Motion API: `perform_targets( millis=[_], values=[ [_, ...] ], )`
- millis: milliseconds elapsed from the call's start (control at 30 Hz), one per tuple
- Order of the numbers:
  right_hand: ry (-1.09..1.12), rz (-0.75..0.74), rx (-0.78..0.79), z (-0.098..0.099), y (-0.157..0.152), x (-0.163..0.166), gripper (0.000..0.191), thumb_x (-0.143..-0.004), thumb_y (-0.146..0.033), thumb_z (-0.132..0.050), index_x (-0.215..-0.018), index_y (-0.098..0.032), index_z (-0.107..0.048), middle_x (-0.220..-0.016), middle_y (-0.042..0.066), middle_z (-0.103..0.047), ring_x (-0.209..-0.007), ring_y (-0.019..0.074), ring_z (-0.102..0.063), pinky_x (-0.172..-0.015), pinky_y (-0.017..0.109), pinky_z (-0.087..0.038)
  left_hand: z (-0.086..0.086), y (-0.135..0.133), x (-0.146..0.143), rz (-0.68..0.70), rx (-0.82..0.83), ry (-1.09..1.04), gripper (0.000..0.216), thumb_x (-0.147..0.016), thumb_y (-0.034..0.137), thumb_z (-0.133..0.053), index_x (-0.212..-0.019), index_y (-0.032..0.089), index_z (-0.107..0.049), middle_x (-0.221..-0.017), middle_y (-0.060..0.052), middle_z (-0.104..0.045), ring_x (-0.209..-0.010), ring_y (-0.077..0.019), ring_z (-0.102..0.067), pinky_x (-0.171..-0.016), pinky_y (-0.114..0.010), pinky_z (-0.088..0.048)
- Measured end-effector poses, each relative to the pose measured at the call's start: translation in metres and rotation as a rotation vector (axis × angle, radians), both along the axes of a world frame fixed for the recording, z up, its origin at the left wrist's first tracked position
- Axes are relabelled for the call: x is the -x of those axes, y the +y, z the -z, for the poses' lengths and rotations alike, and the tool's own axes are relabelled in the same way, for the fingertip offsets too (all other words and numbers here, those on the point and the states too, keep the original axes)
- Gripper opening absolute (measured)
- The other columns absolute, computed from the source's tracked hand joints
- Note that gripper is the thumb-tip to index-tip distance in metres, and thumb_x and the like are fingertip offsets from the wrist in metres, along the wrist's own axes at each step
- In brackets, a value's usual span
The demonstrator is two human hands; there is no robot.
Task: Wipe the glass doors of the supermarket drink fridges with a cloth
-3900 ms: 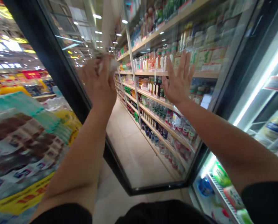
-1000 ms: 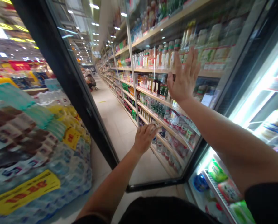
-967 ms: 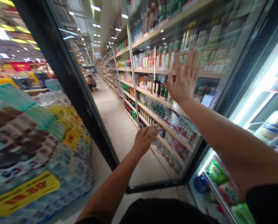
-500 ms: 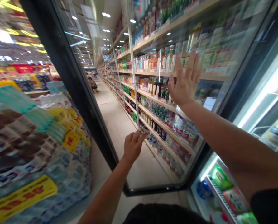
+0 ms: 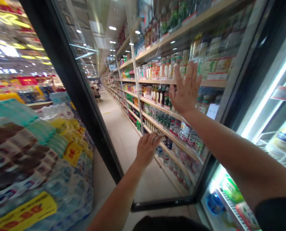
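Observation:
A glass door (image 5: 114, 134) in a black frame stands swung out in front of me. My right hand (image 5: 186, 91) is spread flat at the pane, palm forward, fingers apart. Lower and to the left, my left hand (image 5: 146, 149) is closed over a crumpled, light brownish cloth (image 5: 159, 138) at the glass. Only the cloth's edge shows past the fingers, and its full size is hidden. A small white label (image 5: 212, 111) sits on the pane near its hinge side.
Lit cooler shelves (image 5: 234, 205) with packaged goods are at the right. Beyond the glass, long shelves of bottles (image 5: 167, 112) line an aisle (image 5: 109, 118). Stacked bottle packs (image 5: 68, 179) with a yellow price sign (image 5: 29, 213) stand at left. A person crouches far off.
My left hand has slid right across the glass with the cloth. My right hand stays spread at the pane, slightly further left and lower in view.

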State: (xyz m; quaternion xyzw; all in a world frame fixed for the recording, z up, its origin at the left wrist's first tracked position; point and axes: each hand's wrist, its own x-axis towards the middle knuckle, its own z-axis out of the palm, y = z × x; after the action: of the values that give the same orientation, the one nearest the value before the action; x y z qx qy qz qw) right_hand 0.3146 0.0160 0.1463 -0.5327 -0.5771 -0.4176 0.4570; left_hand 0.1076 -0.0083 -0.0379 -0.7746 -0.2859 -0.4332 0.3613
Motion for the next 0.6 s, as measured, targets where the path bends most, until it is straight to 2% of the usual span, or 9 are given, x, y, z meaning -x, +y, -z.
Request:
perform_targets(
  millis=[67, 133, 167, 233, 300, 367, 433, 533, 600],
  values=[
    [0.015, -0.006, 0.012, -0.001, -0.002, 0.001, 0.063, -0.099, -0.041, -0.035, -0.159, -0.024, -0.027, -0.166, 0.013, -0.018, -0.156, 0.0344, -0.008, -0.121, 0.064, -0.018, -0.029, 0.006, 0.008, -0.071, -0.029, -0.157, 0.033, -0.097, 0.015, -0.058, -0.126, 0.029, -0.068, -0.118, -0.01, -0.065, -0.102, -0.024, -0.059, -0.09, -0.037, -0.045],
    [0.031, -0.021, 0.023, -0.001, -0.003, 0.001, 0.063, -0.099, -0.041, -0.034, -0.159, -0.024, -0.027, -0.166, 0.011, -0.017, -0.156, 0.0339, -0.007, -0.121, 0.065, -0.017, -0.047, 0.011, 0.008, -0.117, -0.075, -0.35, 0.03, -0.098, 0.018, -0.057, -0.125, 0.026, -0.068, -0.119, -0.013, -0.062, -0.108, -0.026, -0.057, -0.094, -0.041, -0.044],
    [0.039, -0.031, 0.027, -0.001, -0.004, 0.001, 0.063, -0.099, -0.041, -0.034, -0.159, -0.025, -0.027, -0.166, 0.01, -0.017, -0.156, 0.0335, -0.006, -0.121, 0.065, -0.016, -0.049, 0.012, 0.003, -0.127, -0.087, -0.416, 0.029, -0.099, 0.02, -0.056, -0.125, 0.025, -0.069, -0.119, -0.014, -0.062, -0.11, -0.0268, -0.056, -0.095, -0.042, -0.043],
    [0.049, -0.051, 0.029, -0.002, -0.005, 0.001, 0.062, -0.099, -0.042, -0.031, -0.159, -0.027, -0.027, -0.167, 0.007, -0.017, -0.157, 0.0316, -0.005, -0.122, 0.064, -0.014, -0.037, 0.011, -0.016, -0.111, -0.075, -0.39, 0.028, -0.1, 0.022, -0.054, -0.124, 0.026, -0.069, -0.12, -0.013, -0.063, -0.113, -0.0268, -0.056, -0.096, -0.042, -0.043],
    [0.047, -0.064, 0.021, -0.001, -0.006, 0.001, 0.062, -0.099, -0.043, -0.029, -0.159, -0.028, -0.026, -0.167, 0.006, -0.018, -0.157, 0.0308, -0.004, -0.123, 0.064, -0.013, -0.02, 0.006, -0.035, -0.023, -0.05, -0.142, 0.029, -0.1, 0.021, -0.056, -0.125, 0.03, -0.068, -0.122, -0.008, -0.065, -0.112, -0.0243, -0.056, -0.094, -0.038, -0.043],
    [0.036, -0.066, 0.009, -0.001, -0.006, 0.0, 0.061, -0.1, -0.043, -0.029, -0.159, -0.027, -0.026, -0.167, 0.007, -0.016, -0.157, 0.0312, -0.005, -0.123, 0.064, -0.014, -0.016, 0.003, -0.044, 0.042, -0.023, 0.067, 0.032, -0.098, 0.021, -0.059, -0.126, 0.034, -0.066, -0.126, -0.004, -0.066, -0.111, -0.0225, -0.057, -0.092, -0.035, -0.044],
    [0.023, -0.06, -0.008, 0.0, -0.005, -0.001, 0.061, -0.1, -0.042, -0.03, -0.159, -0.025, -0.026, -0.167, 0.01, -0.015, -0.156, 0.0318, -0.006, -0.122, 0.064, -0.015, -0.036, 0.003, -0.036, 0.023, -0.004, 0.036, 0.036, -0.097, 0.018, -0.061, -0.129, 0.035, -0.065, -0.127, -0.004, -0.065, -0.11, -0.0232, -0.058, -0.092, -0.036, -0.044],
    [0.01, -0.047, -0.055, 0.001, -0.001, -0.002, 0.062, -0.099, -0.042, -0.033, -0.159, -0.026, -0.027, -0.167, 0.011, -0.013, -0.156, 0.0311, -0.006, -0.123, 0.06, -0.015, -0.083, 0.007, -0.013, -0.047, -0.058, -0.27, 0.039, -0.097, 0.015, -0.058, -0.131, 0.032, -0.065, -0.126, -0.01, -0.063, -0.112, -0.0267, -0.056, -0.098, -0.042, -0.042],
    [0.016, -0.05, -0.071, 0.002, 0.001, -0.003, 0.063, -0.098, -0.042, -0.034, -0.158, -0.027, -0.029, -0.168, 0.008, -0.012, -0.156, 0.0305, -0.006, -0.125, 0.057, -0.014, -0.1, 0.009, -0.007, -0.061, -0.115, -0.427, 0.037, -0.097, 0.016, -0.057, -0.131, 0.027, -0.065, -0.127, -0.013, -0.06, -0.116, -0.0287, -0.054, -0.101, -0.045, -0.04]
  ],
)
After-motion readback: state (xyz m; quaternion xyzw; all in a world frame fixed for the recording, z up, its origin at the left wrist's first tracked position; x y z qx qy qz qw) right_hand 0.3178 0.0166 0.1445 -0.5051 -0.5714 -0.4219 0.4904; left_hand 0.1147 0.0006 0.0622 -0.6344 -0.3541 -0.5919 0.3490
